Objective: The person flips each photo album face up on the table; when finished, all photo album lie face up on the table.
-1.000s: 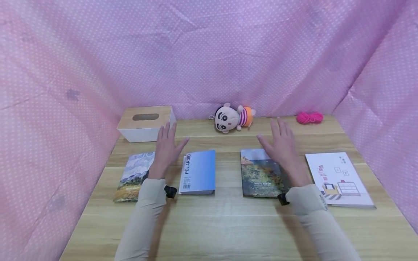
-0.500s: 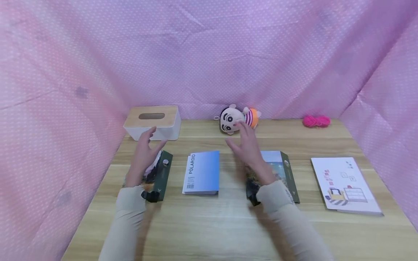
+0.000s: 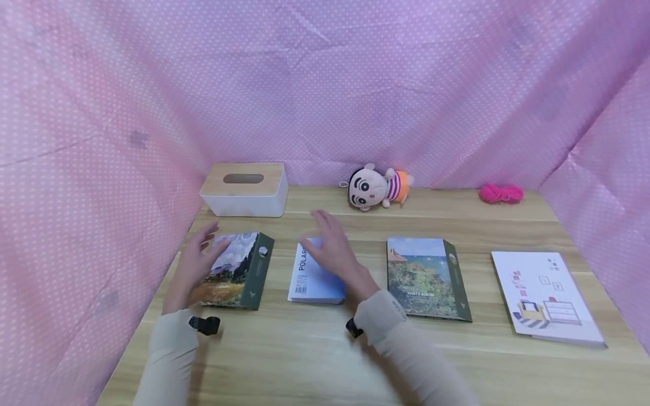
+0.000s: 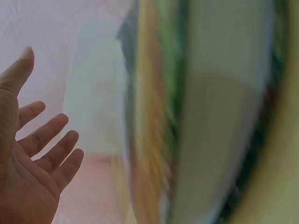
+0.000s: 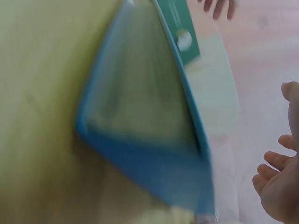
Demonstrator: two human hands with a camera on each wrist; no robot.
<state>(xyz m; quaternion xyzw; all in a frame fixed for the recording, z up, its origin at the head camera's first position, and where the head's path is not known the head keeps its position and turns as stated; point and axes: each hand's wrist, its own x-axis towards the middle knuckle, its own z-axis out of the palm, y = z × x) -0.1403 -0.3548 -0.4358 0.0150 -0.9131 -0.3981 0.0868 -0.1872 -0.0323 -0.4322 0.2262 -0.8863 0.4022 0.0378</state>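
My left hand (image 3: 194,265) hovers at the left side of a photo album with a wheat-field painting cover and dark green spine (image 3: 238,270). Its fingers are spread and hold nothing, as the left wrist view of the hand (image 4: 35,158) shows. Over the blue POLAROID album (image 3: 320,285) hangs my right hand (image 3: 335,251), also empty, hiding part of the cover. In the right wrist view that blue album (image 5: 154,158) appears blurred and edge-on, with the fingers (image 5: 275,163) apart from it. To the right lies another album marked PHOTO ALBUM (image 3: 418,276), with a seaside painting cover.
A white book with a furniture drawing (image 3: 545,296) lies at the far right. Along the back of the wooden table (image 3: 284,361) stand a tissue box (image 3: 246,194), a plush doll (image 3: 376,187) and a pink yarn skein (image 3: 501,193). Pink dotted cloth (image 3: 325,90) hangs behind.
Both hands have moved left: the left to the outer side of the wheat-field album, the right from the seaside album to above the POLAROID album. The head view has shifted slightly.
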